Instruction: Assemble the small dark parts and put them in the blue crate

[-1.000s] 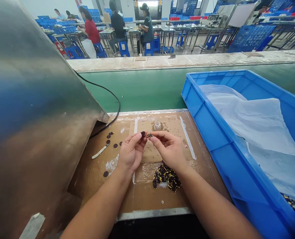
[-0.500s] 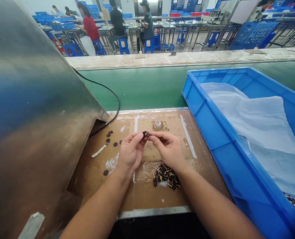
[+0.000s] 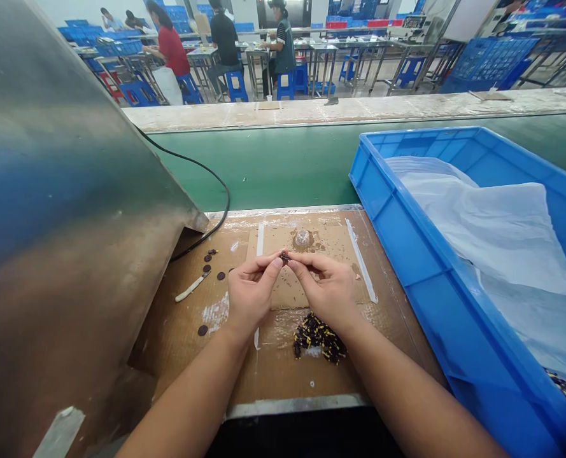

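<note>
Between the fingertips of both hands is a small dark piece (image 3: 285, 257), mostly covered by the fingers. My left hand (image 3: 251, 286) pinches it from the left, thumb and forefinger closed. From the other side my right hand (image 3: 325, 286) pinches it too, thumb below the forefinger. Below the right hand lies a pile of small black and yellow parts (image 3: 317, 337) on the cardboard-covered bench. Just beyond the fingers stands a small clear cup-like object (image 3: 303, 238) with wet-looking specks around it. Left of the hands are several dark round discs (image 3: 202, 330) and a white-handled tool (image 3: 191, 288).
A large blue crate (image 3: 407, 235) with white sheeting (image 3: 483, 210) stands on the right. A sloped metal housing (image 3: 72, 222) fills the left, a black cable (image 3: 201, 162) beside it. A green conveyor belt (image 3: 283, 159) runs behind the bench (image 3: 273, 381). People sit at far tables.
My left thumb has moved up and right onto the small dark piece. The piece has turned, and less of its yellow shows. The right hand stays nearly in place.
</note>
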`<act>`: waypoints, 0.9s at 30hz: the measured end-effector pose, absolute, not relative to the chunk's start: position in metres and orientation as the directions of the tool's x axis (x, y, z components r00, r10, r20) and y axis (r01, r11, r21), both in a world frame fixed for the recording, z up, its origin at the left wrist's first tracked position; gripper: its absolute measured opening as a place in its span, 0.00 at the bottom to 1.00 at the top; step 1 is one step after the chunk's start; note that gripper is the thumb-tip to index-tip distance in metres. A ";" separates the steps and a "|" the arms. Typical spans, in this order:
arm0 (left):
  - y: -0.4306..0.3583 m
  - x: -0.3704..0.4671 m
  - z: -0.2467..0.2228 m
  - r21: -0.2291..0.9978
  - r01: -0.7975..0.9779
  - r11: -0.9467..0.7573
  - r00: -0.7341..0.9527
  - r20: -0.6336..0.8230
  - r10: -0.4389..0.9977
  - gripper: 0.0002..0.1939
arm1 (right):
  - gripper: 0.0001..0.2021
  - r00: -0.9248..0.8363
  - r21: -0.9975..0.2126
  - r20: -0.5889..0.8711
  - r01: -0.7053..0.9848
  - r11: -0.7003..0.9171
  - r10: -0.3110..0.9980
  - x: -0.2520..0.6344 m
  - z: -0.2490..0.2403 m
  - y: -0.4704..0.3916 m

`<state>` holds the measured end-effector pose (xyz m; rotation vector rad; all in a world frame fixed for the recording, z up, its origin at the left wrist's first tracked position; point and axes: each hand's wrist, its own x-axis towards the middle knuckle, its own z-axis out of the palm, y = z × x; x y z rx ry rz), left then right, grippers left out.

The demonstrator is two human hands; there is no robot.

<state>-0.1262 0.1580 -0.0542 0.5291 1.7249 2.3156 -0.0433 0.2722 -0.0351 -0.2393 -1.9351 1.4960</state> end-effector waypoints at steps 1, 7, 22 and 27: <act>0.157 -0.125 -0.054 0.959 0.111 -0.261 -0.907 0.206 0.368 0.09 | 0.08 -0.752 -0.903 0.405 -0.241 0.355 0.520 -0.043 -0.034 0.273; 0.156 -0.117 -0.053 0.916 0.345 -0.204 -0.839 0.399 0.371 0.10 | 0.09 -0.762 -0.884 0.418 -0.216 0.414 0.495 -0.041 -0.029 0.277; 0.153 -0.125 -0.063 0.812 0.584 -0.009 -0.772 0.558 0.305 0.09 | 0.07 -0.648 -0.609 0.685 -0.257 0.751 0.334 -0.041 -0.041 0.276; 0.157 -0.126 -0.067 0.805 0.590 -0.057 -0.771 0.583 0.257 0.06 | 0.06 -0.621 -0.597 0.718 -0.316 0.738 0.314 -0.040 -0.042 0.273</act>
